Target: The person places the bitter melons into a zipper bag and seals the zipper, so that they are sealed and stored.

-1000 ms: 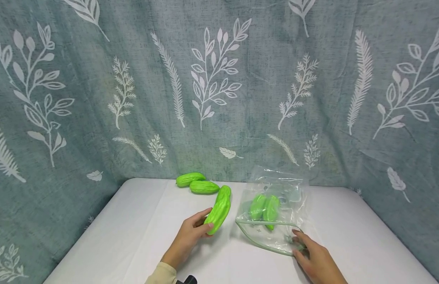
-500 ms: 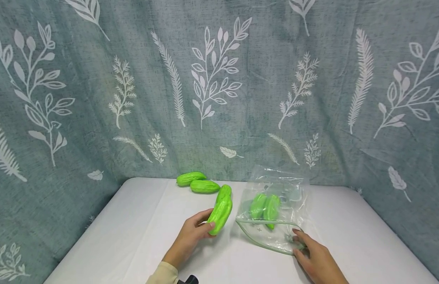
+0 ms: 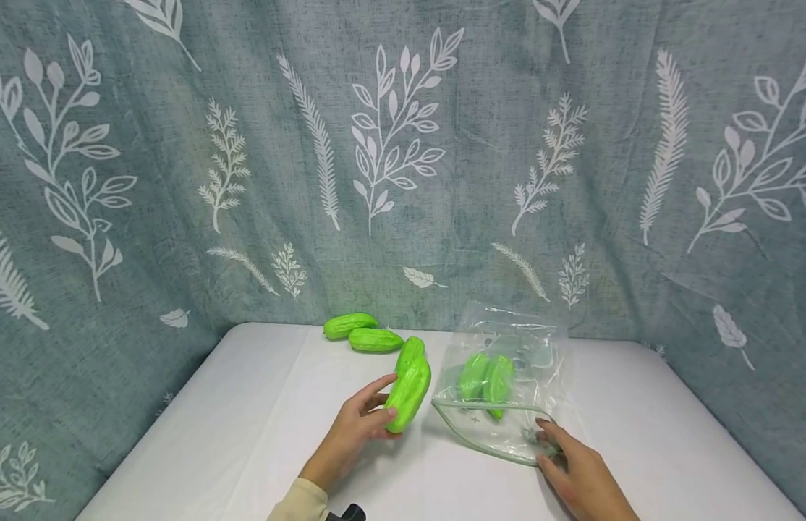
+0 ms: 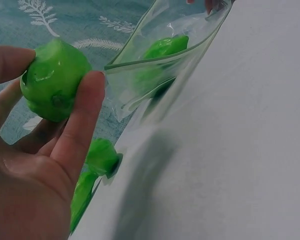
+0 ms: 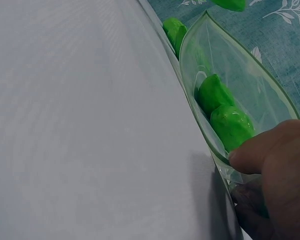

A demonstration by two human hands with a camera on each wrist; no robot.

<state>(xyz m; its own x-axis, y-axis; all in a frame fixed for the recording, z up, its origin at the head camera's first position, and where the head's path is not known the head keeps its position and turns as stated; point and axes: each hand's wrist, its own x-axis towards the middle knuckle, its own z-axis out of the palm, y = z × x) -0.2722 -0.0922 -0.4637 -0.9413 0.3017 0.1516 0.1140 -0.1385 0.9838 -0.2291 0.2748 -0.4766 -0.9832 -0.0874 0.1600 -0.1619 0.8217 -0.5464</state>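
My left hand (image 3: 359, 427) holds a bright green, lumpy, ridged bitter melon (image 3: 409, 396) between thumb and fingers, raised above the table left of the bag. In the left wrist view its rounded end (image 4: 55, 80) faces the camera. My right hand (image 3: 582, 474) pinches the right side of a clear zip bag (image 3: 490, 436) by its green-edged mouth, which gapes toward me. Two bitter melons (image 3: 498, 383) lie side by side inside the bag. In the right wrist view, the thumb (image 5: 250, 152) is on the bag's rim while the other fingers are mostly hidden.
Several more bitter melons lie near the back: one (image 3: 349, 325) at the far edge, another (image 3: 375, 340) beside it, and one (image 3: 411, 350) partly behind the held piece. Under everything is a white-covered table (image 3: 247, 420). A leaf-patterned curtain (image 3: 403, 159) hangs around it.
The left hand has moved slightly right with its bitter melon, closer to the bag; more of the piece behind it shows. The right hand and bag stay almost as they were.
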